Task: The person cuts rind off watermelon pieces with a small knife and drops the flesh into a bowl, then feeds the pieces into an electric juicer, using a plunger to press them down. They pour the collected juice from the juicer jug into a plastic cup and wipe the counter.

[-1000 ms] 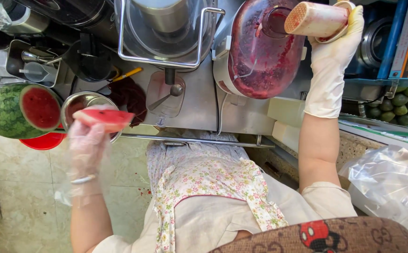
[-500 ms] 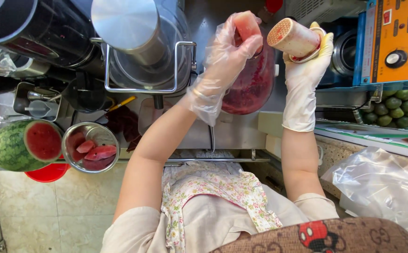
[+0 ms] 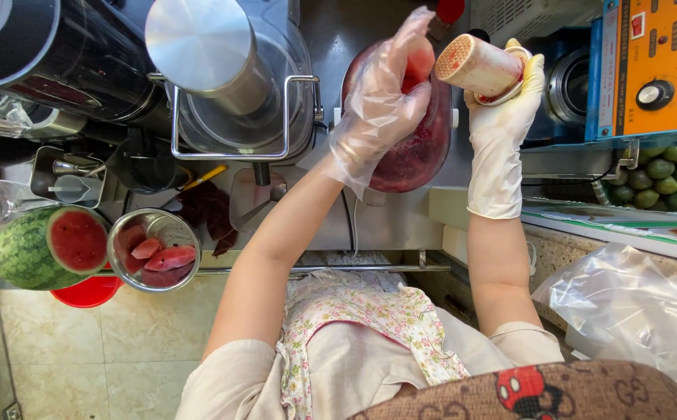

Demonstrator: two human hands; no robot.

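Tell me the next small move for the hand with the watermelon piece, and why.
Probably let the watermelon piece drop into the juicer: the left hand holds it right over the red-stained opening, while the right hand keeps the pusher lifted clear beside it.

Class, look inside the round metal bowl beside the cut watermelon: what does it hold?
The metal bowl holds several red watermelon pieces. The bowl's bottom beneath them is hidden.
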